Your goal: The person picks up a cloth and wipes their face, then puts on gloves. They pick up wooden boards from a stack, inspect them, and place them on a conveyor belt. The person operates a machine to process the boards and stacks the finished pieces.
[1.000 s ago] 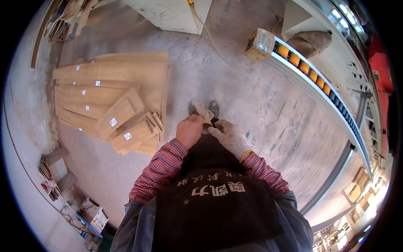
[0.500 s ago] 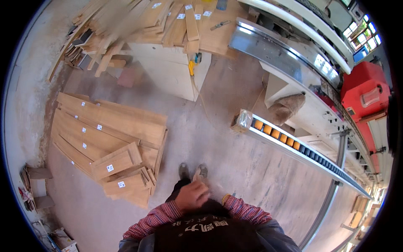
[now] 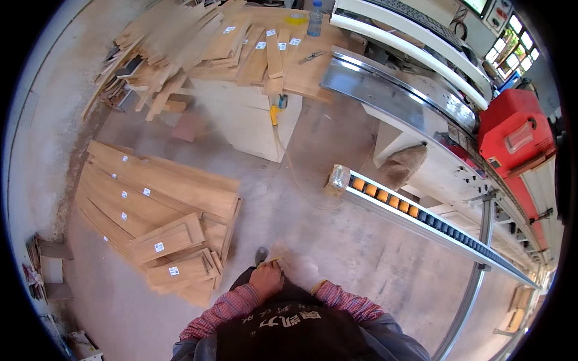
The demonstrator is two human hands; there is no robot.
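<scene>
A dusty grey concrete floor (image 3: 337,240) fills the middle of a woodworking shop. A stack of long wooden boards (image 3: 150,204) lies on it at the left. Beyond, a pale bench (image 3: 253,120) carries loose planks, a plastic bottle (image 3: 315,18) and a roll of yellow tape (image 3: 295,18). A long metal machine rail (image 3: 391,96) runs along the right, with a roller conveyor (image 3: 433,222) below it and a red machine housing (image 3: 518,129) beside it. Daylight enters through windows (image 3: 512,39) at the upper right.

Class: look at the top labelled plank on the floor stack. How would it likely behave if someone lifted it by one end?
The plank looks flat, thick and short, so probably stiff, not floppy. Being bare wood, it is likely rough, not slippery. It lies loose on the stack, so it may slide off if pushed.
</scene>
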